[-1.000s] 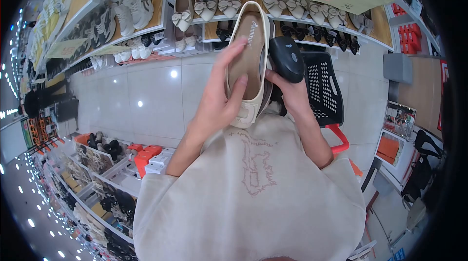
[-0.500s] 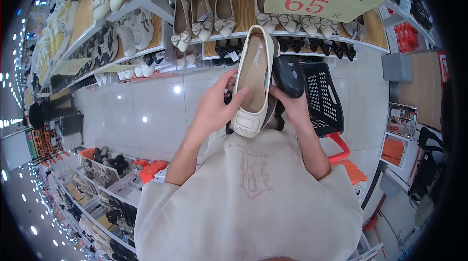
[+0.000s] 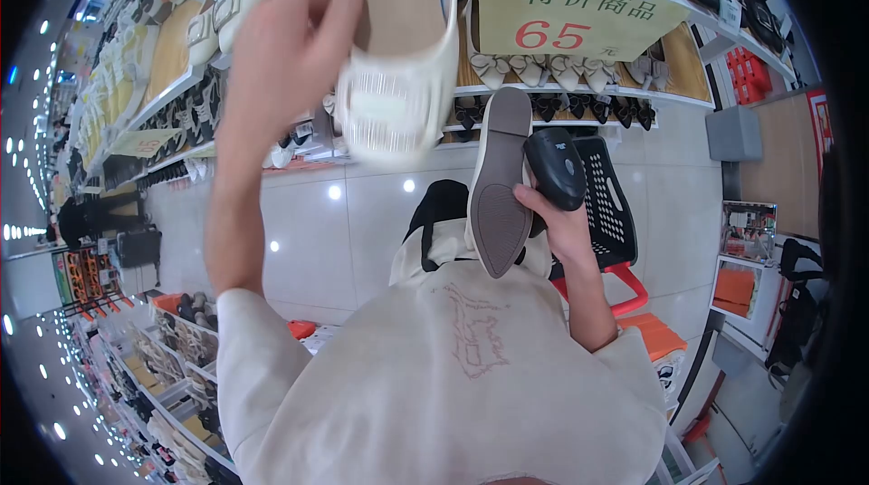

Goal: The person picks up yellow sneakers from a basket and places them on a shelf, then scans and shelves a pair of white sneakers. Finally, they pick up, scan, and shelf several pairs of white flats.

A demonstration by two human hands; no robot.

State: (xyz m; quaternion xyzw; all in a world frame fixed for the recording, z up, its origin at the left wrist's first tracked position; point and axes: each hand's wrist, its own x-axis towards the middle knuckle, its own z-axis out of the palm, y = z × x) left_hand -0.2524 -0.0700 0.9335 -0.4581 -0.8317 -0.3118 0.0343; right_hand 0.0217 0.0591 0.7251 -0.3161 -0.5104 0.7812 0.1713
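Observation:
My left hand (image 3: 272,59), blurred by motion, is raised toward the upper shelf at the left edge of a cream flat shoe (image 3: 398,96). Its toe, with a square buckle ornament, points down toward me, and the tan insole faces up. Lower down, my right hand (image 3: 563,224) grips a second flat shoe (image 3: 500,177), its brown-grey sole turned toward me and my thumb across it. A black rounded handheld device (image 3: 555,168), resembling a barcode scanner, sits against that shoe in the same hand; my fingers behind are hidden.
Shelves (image 3: 579,91) of flat shoes stand ahead, with a yellow price sign (image 3: 579,23) reading 65. A black shopping basket (image 3: 605,204) with a red handle is by my right side. A grey bin (image 3: 733,134) stands farther right. More shoe racks (image 3: 172,376) are behind left.
The two shoes, earlier together in both hands, are now apart. My left hand has lifted the upper one up and left; the other's sole is now exposed in my right hand.

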